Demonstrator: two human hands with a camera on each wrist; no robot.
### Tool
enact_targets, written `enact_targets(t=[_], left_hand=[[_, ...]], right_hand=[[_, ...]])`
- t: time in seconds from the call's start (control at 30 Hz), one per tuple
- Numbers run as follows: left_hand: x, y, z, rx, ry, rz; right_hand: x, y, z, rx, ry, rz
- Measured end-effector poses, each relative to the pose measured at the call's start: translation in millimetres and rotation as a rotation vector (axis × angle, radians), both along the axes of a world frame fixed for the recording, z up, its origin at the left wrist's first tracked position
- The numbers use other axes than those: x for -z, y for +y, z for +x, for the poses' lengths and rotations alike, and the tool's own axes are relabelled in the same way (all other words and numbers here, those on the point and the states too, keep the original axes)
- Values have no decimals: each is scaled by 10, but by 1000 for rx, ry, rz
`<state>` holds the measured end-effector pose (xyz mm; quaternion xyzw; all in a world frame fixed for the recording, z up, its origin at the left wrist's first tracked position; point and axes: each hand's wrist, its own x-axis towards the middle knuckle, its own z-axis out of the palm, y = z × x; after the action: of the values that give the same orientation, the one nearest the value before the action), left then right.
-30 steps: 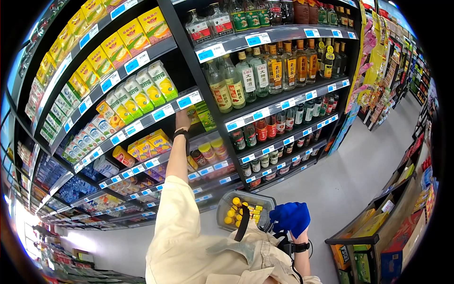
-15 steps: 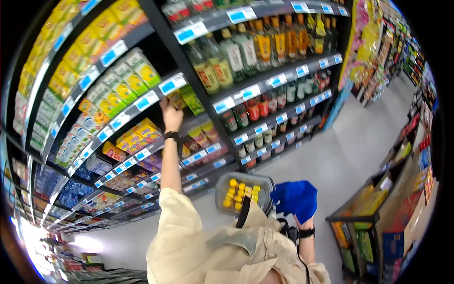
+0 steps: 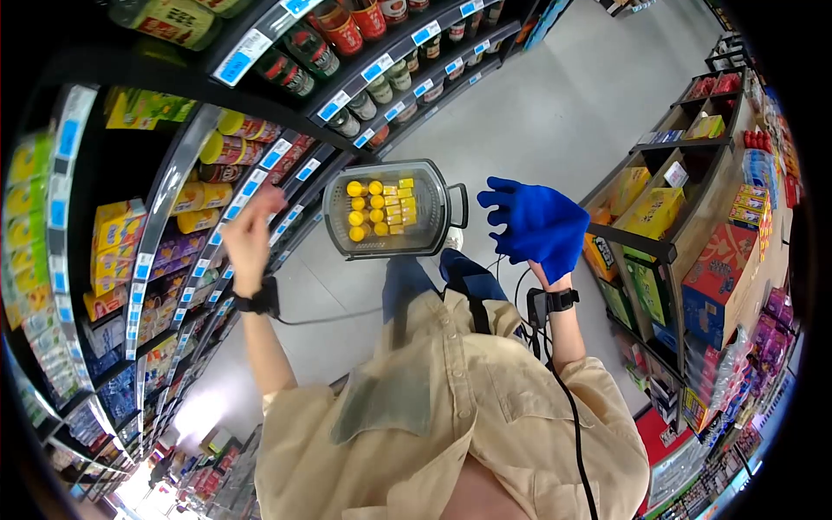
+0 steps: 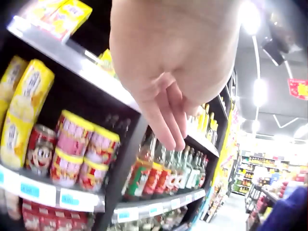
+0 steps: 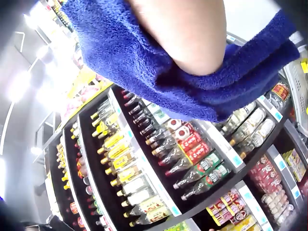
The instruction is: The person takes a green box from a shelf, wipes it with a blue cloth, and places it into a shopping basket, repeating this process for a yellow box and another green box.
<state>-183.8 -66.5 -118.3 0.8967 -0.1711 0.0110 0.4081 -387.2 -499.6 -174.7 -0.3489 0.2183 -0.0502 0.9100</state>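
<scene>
My left hand (image 3: 251,232) is raised beside the shelves at the left, nothing in it. The left wrist view shows that hand (image 4: 171,82) with its fingers loosely extended, in front of a shelf. A blue cloth (image 3: 542,224) covers my right hand, whose fingers are hidden under it; the right wrist view shows the cloth (image 5: 115,57) around the heel of the hand (image 5: 185,33). Between the two hands is a grey basket (image 3: 431,227), with several yellow-capped containers (image 3: 356,219) and small yellow boxes (image 3: 407,202) inside.
Shelves with price labels (image 3: 254,184) run along the left, holding tubs (image 3: 227,147), drink boxes and glass bottles (image 3: 314,52). On the right stands a display rack (image 3: 667,251) with boxed goods. Grey floor (image 3: 520,113) lies between them.
My left hand has drawn back from the shelf by the green and yellow boxes. The view has tilted down, and the basket appears higher in it.
</scene>
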Motion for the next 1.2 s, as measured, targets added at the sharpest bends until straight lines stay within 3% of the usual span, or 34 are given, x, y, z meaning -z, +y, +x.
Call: enact_targets(t=[0.07,0.13,0.17,0.4,0.5,0.6,0.67,0.8,0.87,0.93,1.0,1.03,1.07,1.13,1.2], left_hand=[[310,-222,-153,97,217,19],[938,-314,-202,250,414,73],[1272,-396,-239,198,618,34],[3767,-552,-391,223,844,367],[4740,-656,-376,228,874,548],[5737,-861,-316,224,659,691],[6207,-1135,-127,104,700,642],[7344,-1449,62,-59,523,602],[7795,-1634,196,-112,626,745],[8322,-1727,134,-200,315,691],[8800,-1727,103,-239,395,721],[8993,-1720,112,-214,429,859],[9129,-1675,116,-194,477,916],[9190,-1682,171,-294,343,936],[9068,-1622,210,-251,464,866]], right_hand=[[205,-67,-6,39,75,-3],[445,-116,-16,69,153,1],[564,-138,-43,87,196,1],[1528,-193,-284,210,469,7],[2010,-187,-463,254,581,-10],[2539,-219,-648,285,679,-26],[2835,-210,-819,293,751,-37],[3365,-172,-1128,304,885,-36],[3590,-159,-1233,290,941,-30],[3754,-151,-1329,285,990,-22],[3895,-127,-1388,275,1034,-9],[3981,-111,-1399,271,1049,-2],[4013,-96,-1417,263,1070,11],[4090,-76,-1428,255,1080,22],[4080,-52,-1459,244,1082,35]])
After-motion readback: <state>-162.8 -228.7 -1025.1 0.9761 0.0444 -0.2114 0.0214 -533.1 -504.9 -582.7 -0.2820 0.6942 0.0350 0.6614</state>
